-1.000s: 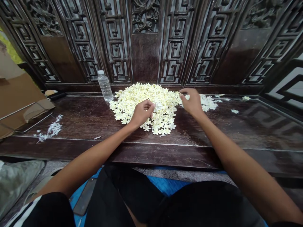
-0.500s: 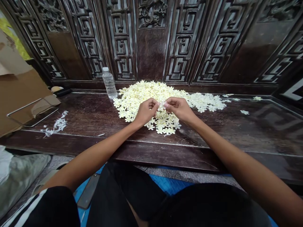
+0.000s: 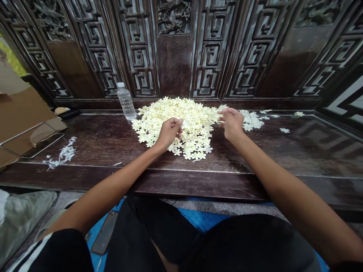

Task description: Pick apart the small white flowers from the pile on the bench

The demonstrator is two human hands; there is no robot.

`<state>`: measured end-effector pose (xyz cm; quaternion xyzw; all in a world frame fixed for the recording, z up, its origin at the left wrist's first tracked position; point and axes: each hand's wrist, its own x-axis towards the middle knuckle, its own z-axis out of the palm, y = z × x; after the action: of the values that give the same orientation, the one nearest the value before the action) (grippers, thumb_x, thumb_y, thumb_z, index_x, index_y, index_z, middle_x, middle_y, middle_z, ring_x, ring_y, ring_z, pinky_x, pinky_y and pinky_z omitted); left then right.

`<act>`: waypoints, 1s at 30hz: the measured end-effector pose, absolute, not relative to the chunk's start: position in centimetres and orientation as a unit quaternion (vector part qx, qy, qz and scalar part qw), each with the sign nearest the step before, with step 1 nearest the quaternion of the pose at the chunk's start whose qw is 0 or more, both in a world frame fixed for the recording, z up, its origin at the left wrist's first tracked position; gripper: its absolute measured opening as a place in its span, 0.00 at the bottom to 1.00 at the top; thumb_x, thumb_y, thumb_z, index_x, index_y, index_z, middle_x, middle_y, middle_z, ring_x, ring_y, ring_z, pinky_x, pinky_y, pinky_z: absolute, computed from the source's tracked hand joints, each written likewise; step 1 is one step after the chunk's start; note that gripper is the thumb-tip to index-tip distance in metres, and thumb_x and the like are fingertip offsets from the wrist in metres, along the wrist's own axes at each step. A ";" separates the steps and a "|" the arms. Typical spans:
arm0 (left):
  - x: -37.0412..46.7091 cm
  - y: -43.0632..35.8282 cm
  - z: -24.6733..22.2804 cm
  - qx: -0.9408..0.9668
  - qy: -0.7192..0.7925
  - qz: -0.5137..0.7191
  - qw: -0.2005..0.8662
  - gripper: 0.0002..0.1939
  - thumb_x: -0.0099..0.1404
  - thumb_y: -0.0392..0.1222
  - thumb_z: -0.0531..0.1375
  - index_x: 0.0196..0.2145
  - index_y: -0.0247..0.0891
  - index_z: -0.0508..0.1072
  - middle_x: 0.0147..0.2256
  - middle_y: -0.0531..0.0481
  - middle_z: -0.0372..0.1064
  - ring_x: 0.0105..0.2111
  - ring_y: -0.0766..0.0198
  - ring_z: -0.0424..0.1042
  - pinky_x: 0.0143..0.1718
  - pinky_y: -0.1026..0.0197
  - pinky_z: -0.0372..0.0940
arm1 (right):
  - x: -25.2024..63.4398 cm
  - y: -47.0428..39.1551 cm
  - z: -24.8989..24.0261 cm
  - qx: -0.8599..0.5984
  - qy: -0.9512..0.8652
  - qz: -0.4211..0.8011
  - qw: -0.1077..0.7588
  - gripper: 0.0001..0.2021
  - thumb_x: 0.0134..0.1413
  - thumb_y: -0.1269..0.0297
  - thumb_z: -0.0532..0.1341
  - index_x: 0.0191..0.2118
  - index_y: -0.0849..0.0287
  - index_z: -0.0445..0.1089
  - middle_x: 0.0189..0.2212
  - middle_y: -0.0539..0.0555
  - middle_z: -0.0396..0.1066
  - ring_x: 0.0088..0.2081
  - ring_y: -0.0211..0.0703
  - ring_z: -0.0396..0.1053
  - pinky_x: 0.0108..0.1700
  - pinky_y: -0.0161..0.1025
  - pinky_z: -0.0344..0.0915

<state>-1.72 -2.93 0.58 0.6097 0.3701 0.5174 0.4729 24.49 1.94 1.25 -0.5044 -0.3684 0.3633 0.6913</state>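
Note:
A wide heap of pale cream-white flowers [image 3: 172, 111] lies on the dark wooden bench [image 3: 102, 139]. Over the front of the heap is my left hand [image 3: 169, 133], its thumb and forefinger pinched together; anything between the tips is too small to make out. My right hand [image 3: 233, 121] is at the right side of the heap, closed with its fingertips around a white flower [image 3: 222, 108]. Looser flowers [image 3: 252, 120] spread beyond that hand along the back of the bench.
A clear water bottle [image 3: 126, 102] stands left of the heap. White thin stems [image 3: 64, 154] lie in a small pile farther left, near a cardboard box [image 3: 25, 117] and a wire frame [image 3: 42, 151]. Carved wooden panels [image 3: 174, 64] rise behind. A phone [image 3: 104, 232] lies below on blue sheeting.
My hands were together over the heap at a small white flower. Now my right hand has moved away to the right with a flower, while my left hand stays over the heap.

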 end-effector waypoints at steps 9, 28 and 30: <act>-1.6 -3.4 0.8 0.622 0.397 0.507 0.446 0.17 0.73 0.53 0.63 0.34 0.36 0.72 0.27 0.53 0.68 0.22 0.72 0.68 0.23 0.67 0.68 | 23.3 0.7 1.5 -0.476 -0.474 0.438 0.597 0.06 0.62 0.62 0.68 0.39 0.54 0.71 0.32 0.49 0.73 0.24 0.33 0.68 0.25 0.31 0.65; -1.6 -2.9 0.4 0.655 0.350 0.480 0.468 0.21 0.67 0.59 0.66 0.39 0.34 0.77 0.34 0.47 0.75 0.28 0.69 0.72 0.25 0.68 0.70 | 18.4 -2.5 1.1 -0.383 -0.673 0.416 0.476 0.24 0.51 0.39 0.74 0.33 0.56 0.72 0.24 0.49 0.71 0.21 0.36 0.66 0.22 0.35 0.60; -1.6 -2.9 0.4 0.660 0.348 0.458 0.483 0.21 0.68 0.58 0.66 0.41 0.34 0.77 0.39 0.43 0.78 0.29 0.69 0.73 0.26 0.67 0.71 | 18.5 -2.4 1.1 -0.385 -0.665 0.414 0.488 0.24 0.51 0.40 0.74 0.32 0.56 0.72 0.24 0.49 0.72 0.21 0.36 0.66 0.22 0.35 0.59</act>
<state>-1.64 -2.89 0.37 0.6599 0.3480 0.4582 0.4831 18.54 -2.38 1.13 -0.3854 -0.6649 0.4142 0.4876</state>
